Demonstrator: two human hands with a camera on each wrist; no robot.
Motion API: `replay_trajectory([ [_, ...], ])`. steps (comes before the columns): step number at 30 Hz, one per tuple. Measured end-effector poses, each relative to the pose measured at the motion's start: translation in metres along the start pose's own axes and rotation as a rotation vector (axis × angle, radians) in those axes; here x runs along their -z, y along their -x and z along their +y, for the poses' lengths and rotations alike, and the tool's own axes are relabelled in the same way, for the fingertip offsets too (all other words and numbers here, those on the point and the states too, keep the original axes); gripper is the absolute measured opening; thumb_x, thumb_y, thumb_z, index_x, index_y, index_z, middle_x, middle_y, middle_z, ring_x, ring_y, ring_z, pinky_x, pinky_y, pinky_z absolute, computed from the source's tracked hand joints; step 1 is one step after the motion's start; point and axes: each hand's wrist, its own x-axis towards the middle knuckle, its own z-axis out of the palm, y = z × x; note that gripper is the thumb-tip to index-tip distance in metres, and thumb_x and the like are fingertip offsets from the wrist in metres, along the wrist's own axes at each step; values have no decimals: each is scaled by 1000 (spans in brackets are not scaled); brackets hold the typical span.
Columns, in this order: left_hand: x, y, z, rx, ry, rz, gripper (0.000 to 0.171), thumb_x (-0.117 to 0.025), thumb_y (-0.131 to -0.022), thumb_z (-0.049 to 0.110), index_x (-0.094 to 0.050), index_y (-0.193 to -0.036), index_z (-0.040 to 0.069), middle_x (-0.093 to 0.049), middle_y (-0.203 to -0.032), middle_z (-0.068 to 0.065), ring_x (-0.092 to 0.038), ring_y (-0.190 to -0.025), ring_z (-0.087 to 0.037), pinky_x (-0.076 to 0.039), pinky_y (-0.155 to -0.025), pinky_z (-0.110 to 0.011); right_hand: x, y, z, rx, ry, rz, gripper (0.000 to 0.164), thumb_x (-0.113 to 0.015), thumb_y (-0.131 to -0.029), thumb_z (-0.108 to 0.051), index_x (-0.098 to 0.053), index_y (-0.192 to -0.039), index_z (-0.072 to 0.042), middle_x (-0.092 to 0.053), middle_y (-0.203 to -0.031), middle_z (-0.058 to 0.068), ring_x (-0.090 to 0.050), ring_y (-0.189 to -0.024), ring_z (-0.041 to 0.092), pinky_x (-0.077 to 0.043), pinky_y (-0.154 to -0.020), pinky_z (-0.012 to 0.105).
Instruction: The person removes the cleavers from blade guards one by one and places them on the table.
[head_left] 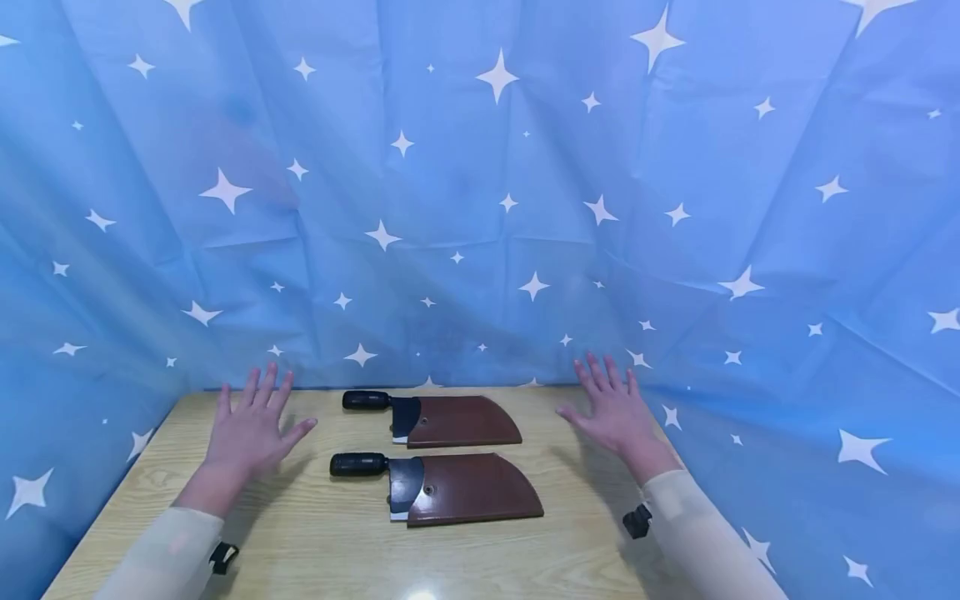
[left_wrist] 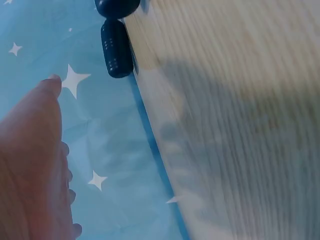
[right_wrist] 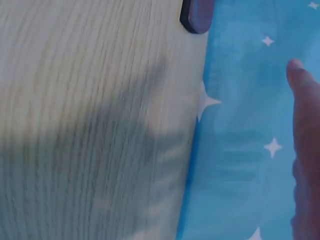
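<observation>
Two cleavers with black handles lie one behind the other on the wooden table, blades in brown sheaths and handles to the left. The far cleaver (head_left: pixel 457 421) is close to the table's back edge; the near cleaver (head_left: pixel 474 490) is in front of it. To the left of the handles, my left hand (head_left: pixel 251 429) hovers over the table with its fingers spread, holding nothing. My right hand (head_left: pixel 615 417) is likewise spread and bare, to the right of the sheaths. In the left wrist view the black handles (left_wrist: pixel 117 48) show at the top.
A light wooden table (head_left: pixel 360 567) carries the cleavers. Blue cloth (head_left: pixel 465 200) with white stars hangs behind it and along both sides. Dark straps with black clips (head_left: pixel 637 521) sit at the sleeve cuffs.
</observation>
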Motion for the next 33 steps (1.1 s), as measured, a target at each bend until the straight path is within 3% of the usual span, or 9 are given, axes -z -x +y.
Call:
replay_trajectory([
  [10,-3,9,25,-80,8,39,95,-55,-108,68,-31,-174,5,-19,-179,-28,-19,-163,-54,-7,-127,-78,-7,13,-23,57,-36,43,104,-52,-102,-81,-20,-178,-17,-11,-183,15,-3,-169,43,-3,-133,66],
  [22,-18,20,59,-158,28,43,93,-58,-106,69,-38,-172,6,-22,-180,-24,-25,-163,-50,-15,-126,-77,-23,25,-61,165,-83,82,103,-64,-98,-77,-39,-173,-11,-27,-181,15,-22,-166,43,-20,-130,68],
  [33,-32,20,90,-233,47,22,82,-70,-104,59,-50,-166,8,-45,-169,-25,-44,-154,-48,-31,-123,-73,-34,33,-99,256,-206,-30,108,-62,-95,-84,-39,-173,-13,-33,-179,16,-29,-164,42,-26,-130,64],
])
